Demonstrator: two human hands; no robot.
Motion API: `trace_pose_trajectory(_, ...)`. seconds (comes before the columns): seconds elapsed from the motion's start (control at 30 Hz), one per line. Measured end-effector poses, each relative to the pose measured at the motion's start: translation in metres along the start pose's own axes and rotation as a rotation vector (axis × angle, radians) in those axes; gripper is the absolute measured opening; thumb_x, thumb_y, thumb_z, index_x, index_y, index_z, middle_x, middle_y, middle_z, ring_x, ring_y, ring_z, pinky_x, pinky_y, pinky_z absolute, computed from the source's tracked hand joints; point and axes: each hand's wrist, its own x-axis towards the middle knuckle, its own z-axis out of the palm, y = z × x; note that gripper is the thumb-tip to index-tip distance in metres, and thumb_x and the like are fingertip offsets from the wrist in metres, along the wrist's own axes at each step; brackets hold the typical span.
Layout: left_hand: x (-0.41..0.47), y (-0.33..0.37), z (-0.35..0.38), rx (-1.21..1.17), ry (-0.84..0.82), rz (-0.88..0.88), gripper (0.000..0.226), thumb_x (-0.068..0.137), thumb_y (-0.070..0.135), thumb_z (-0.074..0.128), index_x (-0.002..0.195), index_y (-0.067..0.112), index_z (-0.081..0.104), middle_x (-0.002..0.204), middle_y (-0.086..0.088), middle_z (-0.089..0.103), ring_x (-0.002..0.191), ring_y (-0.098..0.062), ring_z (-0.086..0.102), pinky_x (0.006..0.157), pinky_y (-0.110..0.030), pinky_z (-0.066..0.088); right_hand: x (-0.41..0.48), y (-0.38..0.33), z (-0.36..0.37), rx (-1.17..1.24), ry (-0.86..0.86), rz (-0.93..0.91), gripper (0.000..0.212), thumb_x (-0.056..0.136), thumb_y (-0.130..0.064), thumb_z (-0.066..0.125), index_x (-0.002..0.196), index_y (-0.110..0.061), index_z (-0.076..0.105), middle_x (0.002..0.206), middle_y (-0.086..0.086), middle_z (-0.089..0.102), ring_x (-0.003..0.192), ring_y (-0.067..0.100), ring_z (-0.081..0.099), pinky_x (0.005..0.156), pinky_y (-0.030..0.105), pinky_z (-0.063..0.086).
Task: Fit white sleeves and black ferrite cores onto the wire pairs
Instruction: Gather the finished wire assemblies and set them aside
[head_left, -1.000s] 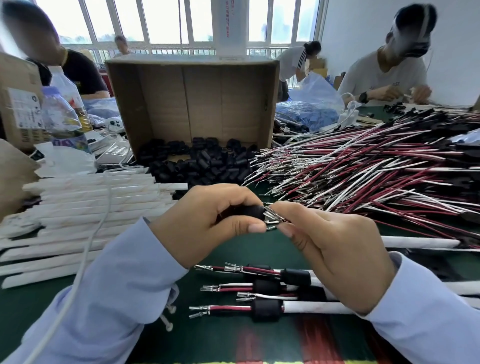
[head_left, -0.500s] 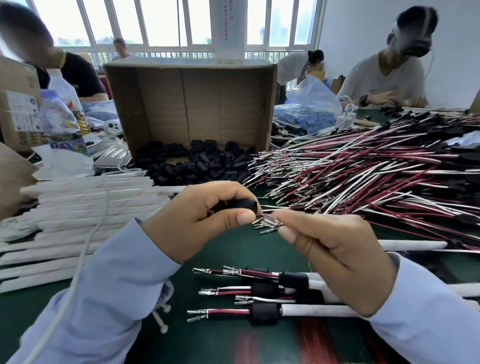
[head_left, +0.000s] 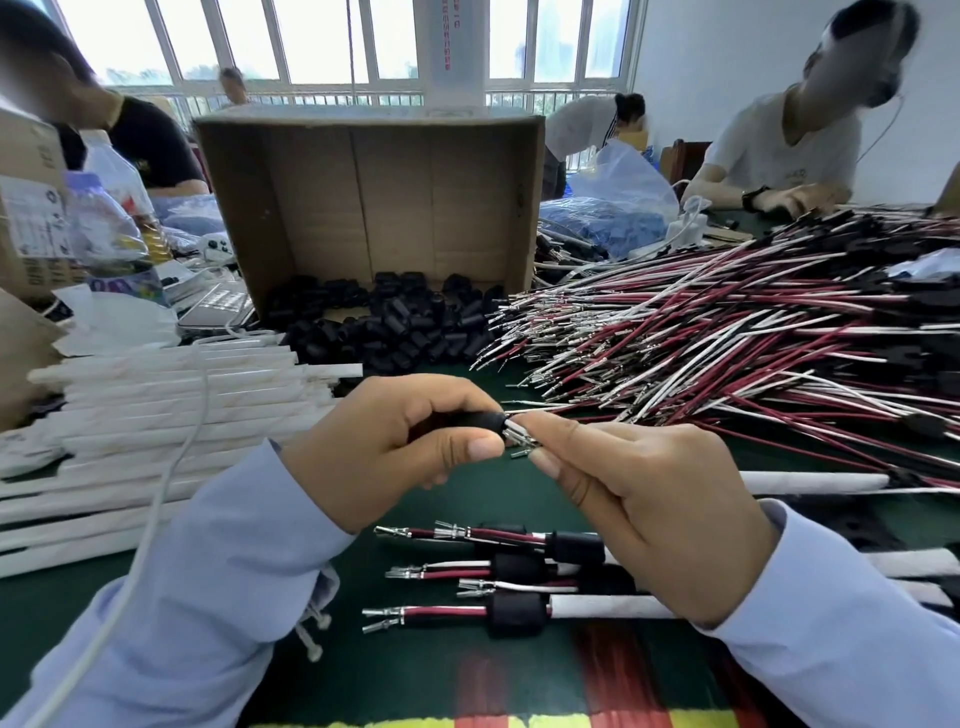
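Centrally, left hand (head_left: 384, 447) gripping ferrite core (head_left: 480, 421), right hand (head_left: 649, 509) pinching wire pair (head_left: 519, 437)

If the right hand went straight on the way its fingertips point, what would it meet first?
Most likely the black ferrite core held by the left hand; the terminals pinched in the right hand sit at its end, though one view leaves depth unsure.

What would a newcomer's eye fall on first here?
Probably the two hands at centre: the left hand pinches a black core, and the right hand holds wire tips at its end. Next, the red-and-white wire heap on the right and the cardboard box behind.
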Motion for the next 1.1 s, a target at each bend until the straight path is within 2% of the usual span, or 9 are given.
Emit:
trace_pose_trajectory(0.2,0.0,0.003,0.003,0.402,-0.001,0.096,0.034,0.084,0.049,0.057,0.091,0.017,0.067,0.077,0.013,0.06,0.075,0.002,0.054,0.067,-0.009,0.038,-0.001,0.002,0.0,0.037,-0.174,0.047,0.035,0.097,-0.036,0.039,0.11,-0.021,0.068,0.064,-0.006,0.063,0.058,0.018,0.06,0.049,0.034,0.048)
trace_pose_trajectory(0.33,-0.006,0.005,0.008,0.415,-0.066,0.086,0.045,0.091,0.052,0.032,0.089,0.018,0.062,0.077,0.012,0.056,0.073,-0.002,0.051,0.067,-0.016,0.039,0.002,0.007,0.001,0.149,-0.398,0.06,0.033,0.094,-0.038,0.04,0.109,-0.02,0.064,0.066,-0.002,0.06,0.061,0.018,0.052,0.06,0.038,0.045)
trace_pose_trajectory(0.47,-0.013,0.012,0.021,0.533,-0.029,0.028,0.052,0.087,0.06,0.01,0.089,0.028,0.051,0.079,0.012,0.051,0.074,-0.007,0.05,0.07,-0.032,0.043,0.0,0.001,0.001,0.173,-0.327,0.076,0.026,0.092,-0.037,0.047,0.091,-0.018,0.065,0.06,-0.008,0.052,0.055,0.013,0.047,0.056,0.037,0.044)
trace_pose_trajectory(0.6,-0.014,0.02,0.038,0.712,-0.153,0.001,0.046,0.093,0.062,0.004,0.088,0.032,0.038,0.084,0.011,0.047,0.085,-0.011,0.051,0.078,-0.032,0.041,0.0,-0.003,0.011,0.098,-0.396,0.125,0.017,0.074,-0.041,0.047,0.082,-0.026,0.05,0.063,-0.007,0.055,0.058,0.015,0.046,0.056,0.03,0.036)
trace_pose_trajectory(0.73,-0.006,0.023,0.052,0.522,0.043,0.069,0.026,0.094,0.044,0.048,0.109,0.024,0.055,0.105,0.012,0.059,0.099,-0.008,0.055,0.081,-0.028,0.044,0.006,0.002,0.014,0.19,-0.358,0.195,0.045,0.062,-0.03,0.049,0.107,-0.027,0.05,0.075,-0.005,0.064,0.07,0.021,0.059,0.064,0.034,0.047)
trace_pose_trajectory(0.83,-0.005,0.02,0.05,0.127,0.198,0.064,0.026,0.082,0.029,0.067,0.107,0.025,0.062,0.095,0.014,0.068,0.088,0.0,0.063,0.077,-0.019,0.049,0.009,0.01,0.006,0.359,-0.243,0.257,0.051,0.064,-0.025,0.059,0.115,-0.026,0.052,0.075,-0.002,0.065,0.066,0.018,0.061,0.063,0.036,0.05)
trace_pose_trajectory(0.9,-0.008,0.016,0.047,-0.044,0.251,0.037,0.018,0.081,0.024,0.068,0.099,0.025,0.068,0.088,0.014,0.07,0.08,0.0,0.065,0.073,-0.015,0.049,0.009,0.009,0.005,0.382,-0.191,0.261,0.041,0.067,-0.028,0.061,0.108,-0.027,0.054,0.065,-0.004,0.06,0.057,0.013,0.054,0.056,0.031,0.047)
trace_pose_trajectory(1.0,-0.004,0.009,0.05,0.038,0.192,0.03,0.011,0.079,0.012,0.072,0.089,0.017,0.074,0.081,0.013,0.071,0.078,0.001,0.066,0.073,-0.015,0.048,0.006,0.004,0.011,0.218,-0.28,0.209,0.015,0.069,-0.033,0.053,0.081,-0.024,0.049,0.061,-0.008,0.053,0.056,0.015,0.048,0.055,0.033,0.043)
trace_pose_trajectory(1.1,-0.002,0.004,0.044,0.018,0.251,-0.005,0.009,0.074,0.013,0.079,0.078,0.019,0.074,0.071,0.012,0.07,0.069,0.0,0.066,0.066,-0.015,0.049,0.003,0.009,0.009,-0.061,-0.245,0.117,0.029,0.078,-0.043,0.046,0.072,-0.017,0.057,0.062,-0.007,0.058,0.058,0.018,0.055,0.053,0.028,0.043)
